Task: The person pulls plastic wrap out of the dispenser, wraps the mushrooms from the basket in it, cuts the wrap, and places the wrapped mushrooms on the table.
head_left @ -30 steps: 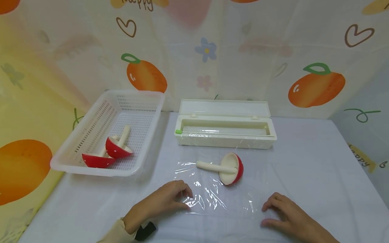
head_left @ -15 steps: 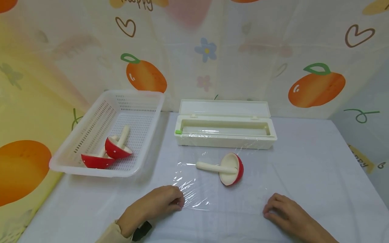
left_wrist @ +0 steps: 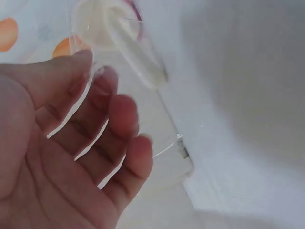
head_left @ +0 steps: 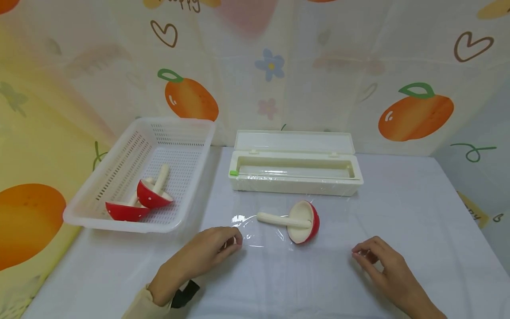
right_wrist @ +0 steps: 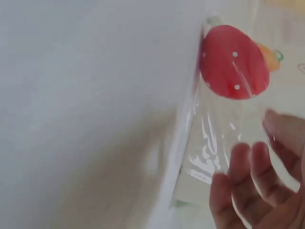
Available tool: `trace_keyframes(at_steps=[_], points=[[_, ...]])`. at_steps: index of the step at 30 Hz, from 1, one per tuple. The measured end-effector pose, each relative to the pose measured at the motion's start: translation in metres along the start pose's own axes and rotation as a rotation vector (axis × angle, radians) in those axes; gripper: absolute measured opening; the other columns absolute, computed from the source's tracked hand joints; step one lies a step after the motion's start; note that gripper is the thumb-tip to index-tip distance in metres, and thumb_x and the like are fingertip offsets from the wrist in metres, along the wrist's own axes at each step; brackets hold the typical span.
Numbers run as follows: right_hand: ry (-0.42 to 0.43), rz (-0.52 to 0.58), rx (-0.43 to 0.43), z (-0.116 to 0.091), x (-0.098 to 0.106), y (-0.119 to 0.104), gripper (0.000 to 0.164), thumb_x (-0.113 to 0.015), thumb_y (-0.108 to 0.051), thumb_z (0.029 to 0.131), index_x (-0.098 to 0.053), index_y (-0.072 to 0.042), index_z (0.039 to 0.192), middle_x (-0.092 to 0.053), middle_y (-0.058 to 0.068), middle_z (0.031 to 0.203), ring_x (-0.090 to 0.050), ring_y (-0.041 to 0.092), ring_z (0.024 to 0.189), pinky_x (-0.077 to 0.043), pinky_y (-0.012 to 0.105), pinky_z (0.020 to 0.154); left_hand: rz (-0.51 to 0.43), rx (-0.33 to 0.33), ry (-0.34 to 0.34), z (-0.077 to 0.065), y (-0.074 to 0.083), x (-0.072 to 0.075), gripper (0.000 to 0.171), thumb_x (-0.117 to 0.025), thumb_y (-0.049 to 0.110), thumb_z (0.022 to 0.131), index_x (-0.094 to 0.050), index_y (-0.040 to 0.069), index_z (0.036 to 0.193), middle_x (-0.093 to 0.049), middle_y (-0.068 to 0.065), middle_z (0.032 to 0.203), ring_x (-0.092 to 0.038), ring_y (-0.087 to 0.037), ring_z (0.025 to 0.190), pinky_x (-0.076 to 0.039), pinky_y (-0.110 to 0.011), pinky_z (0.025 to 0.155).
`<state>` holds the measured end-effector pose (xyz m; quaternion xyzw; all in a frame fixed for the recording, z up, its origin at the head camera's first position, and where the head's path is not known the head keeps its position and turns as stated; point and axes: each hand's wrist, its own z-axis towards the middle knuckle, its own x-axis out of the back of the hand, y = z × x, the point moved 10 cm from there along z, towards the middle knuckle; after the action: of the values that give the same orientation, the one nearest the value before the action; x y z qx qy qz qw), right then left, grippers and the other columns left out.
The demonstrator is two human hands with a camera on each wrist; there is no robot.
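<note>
A toy mushroom (head_left: 296,232) with a red cap and cream stem lies on its side mid-table, its stem pointing left. Clear cling film (head_left: 243,219) stretches from an open cream dispenser box (head_left: 296,187) around the mushroom; its glints also show in the right wrist view, where the film (right_wrist: 205,160) runs below the white-dotted red cap (right_wrist: 236,67). My left hand (head_left: 207,248), left of the stem, pinches one corner of the film between thumb and fingertips. Right of the cap, my right hand (head_left: 392,270) pinches the other corner, fingers curled.
A white perforated basket (head_left: 191,199) at the left holds red-capped toy mushrooms (head_left: 153,195). The dispenser's lid (head_left: 295,141) leans back by the printed curtain (head_left: 318,88). A green slider (head_left: 234,173) sits at the box's left end.
Both hands have closed their fingertips on the film's near corners and moved up toward the mushroom. The film's near edge has come away from the table front. The mushroom stays in place.
</note>
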<state>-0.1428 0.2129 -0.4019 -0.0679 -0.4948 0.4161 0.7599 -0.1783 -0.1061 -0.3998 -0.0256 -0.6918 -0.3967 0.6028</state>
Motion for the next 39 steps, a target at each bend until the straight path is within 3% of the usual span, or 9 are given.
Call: trace_keyframes(at_steps=[7, 15, 21, 27, 30, 35, 39], points=[[0.006, -0.057, -0.132, 0.015, 0.003, 0.006, 0.029, -0.077, 0.008, 0.077, -0.066, -0.011, 0.096, -0.064, -0.009, 0.085, -0.052, -0.005, 0.067, -0.042, 0.008, 0.06, -0.001, 0.057, 0.148, 0.016, -0.006, 0.015, 0.005, -0.071, 0.016, 0.091, -0.068, 0.015, 0.094, -0.055, 0.011, 0.074, -0.048, -0.002, 0.068, -0.044, -0.018, 0.062], [0.022, -0.064, -0.122, 0.036, 0.005, 0.011, 0.026, -0.075, 0.009, 0.079, -0.066, -0.008, 0.096, -0.064, -0.007, 0.088, -0.053, -0.004, 0.073, -0.043, 0.007, 0.062, 0.028, 0.102, 0.338, 0.026, -0.009, 0.03, 0.008, -0.075, 0.012, 0.088, -0.069, 0.016, 0.092, -0.042, 0.008, 0.068, -0.038, -0.004, 0.063, -0.036, -0.019, 0.056], [0.05, -0.054, -0.112, 0.047, 0.006, 0.015, 0.023, -0.074, 0.009, 0.08, -0.067, -0.006, 0.096, -0.065, -0.003, 0.089, -0.054, -0.004, 0.077, -0.045, 0.007, 0.064, -0.03, 0.195, 0.345, 0.04, -0.016, 0.034, 0.005, -0.07, 0.012, 0.092, -0.069, 0.012, 0.096, -0.042, 0.009, 0.053, -0.035, -0.004, 0.049, -0.032, -0.019, 0.048], [0.08, -0.006, -0.111, 0.057, 0.005, 0.015, 0.021, -0.073, 0.007, 0.083, -0.068, -0.006, 0.098, -0.066, -0.001, 0.091, -0.057, -0.005, 0.079, -0.047, 0.007, 0.066, -0.188, 0.238, 0.346, 0.054, -0.021, 0.032, 0.006, -0.064, 0.011, 0.095, -0.066, 0.007, 0.099, -0.061, -0.003, 0.061, -0.044, -0.008, 0.05, -0.036, -0.02, 0.049], [0.067, 0.033, -0.161, 0.061, 0.001, 0.019, 0.016, -0.071, 0.004, 0.087, -0.067, -0.005, 0.099, -0.069, 0.002, 0.091, -0.061, -0.003, 0.077, -0.049, 0.009, 0.064, -0.278, 0.228, 0.346, 0.062, -0.023, 0.029, 0.006, -0.062, 0.009, 0.096, -0.065, 0.005, 0.1, -0.07, -0.01, 0.069, -0.048, -0.008, 0.051, -0.036, -0.02, 0.049], [0.025, 0.092, -0.272, 0.068, -0.008, 0.031, 0.007, -0.066, -0.006, 0.094, -0.066, -0.005, 0.101, -0.071, 0.009, 0.089, -0.067, 0.007, 0.068, -0.049, 0.017, 0.057, -0.344, 0.201, 0.377, 0.074, -0.029, 0.022, 0.005, -0.061, 0.008, 0.097, -0.065, 0.005, 0.1, -0.073, -0.012, 0.075, -0.054, -0.011, 0.054, -0.033, -0.018, 0.048], [0.022, 0.159, -0.329, 0.073, -0.017, 0.038, 0.008, -0.063, -0.008, 0.097, -0.064, -0.005, 0.103, -0.068, 0.012, 0.078, -0.062, 0.013, 0.057, -0.048, 0.019, 0.052, -0.384, 0.214, 0.406, 0.08, -0.036, 0.016, 0.004, -0.062, 0.007, 0.096, -0.064, 0.005, 0.099, -0.074, -0.014, 0.078, -0.066, -0.021, 0.064, -0.035, -0.019, 0.049]])
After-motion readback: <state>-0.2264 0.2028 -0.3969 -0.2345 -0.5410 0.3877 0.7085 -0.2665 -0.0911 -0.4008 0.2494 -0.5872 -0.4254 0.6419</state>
